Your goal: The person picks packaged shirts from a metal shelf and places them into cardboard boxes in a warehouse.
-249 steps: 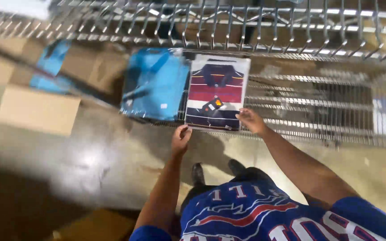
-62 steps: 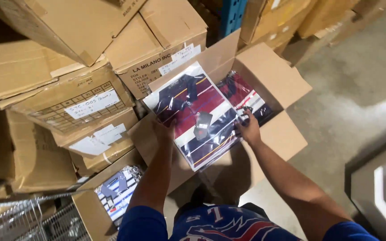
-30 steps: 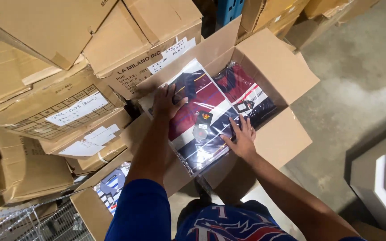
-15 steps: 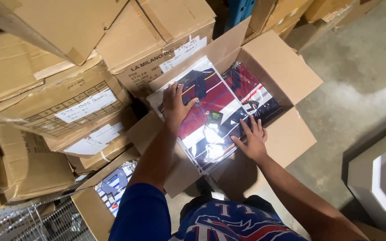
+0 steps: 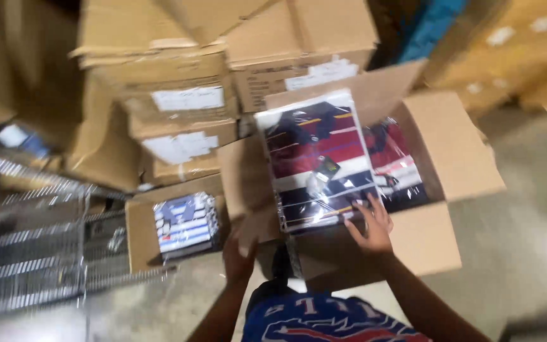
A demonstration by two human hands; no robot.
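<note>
The right hand (image 5: 371, 223) is resting spread-fingered on the clear-bagged red, white and navy striped shirt (image 5: 320, 158) lying atop the open brown cardboard box (image 5: 457, 152), while the left hand (image 5: 238, 253) is hanging loose, gripping nothing, beside the box's near flap.

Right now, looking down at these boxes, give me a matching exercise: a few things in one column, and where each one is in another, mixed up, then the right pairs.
Things
1. right hand
2. left hand
3. striped shirt pack
4. wire cart

Places
A. in the small open box at lower left
B. far left, beside the small open box
C. on the near edge of the bagged red and navy shirt
D. below the big open box, touching no pack, blurred

Pairs: 1-C, 2-D, 3-A, 4-B
</note>
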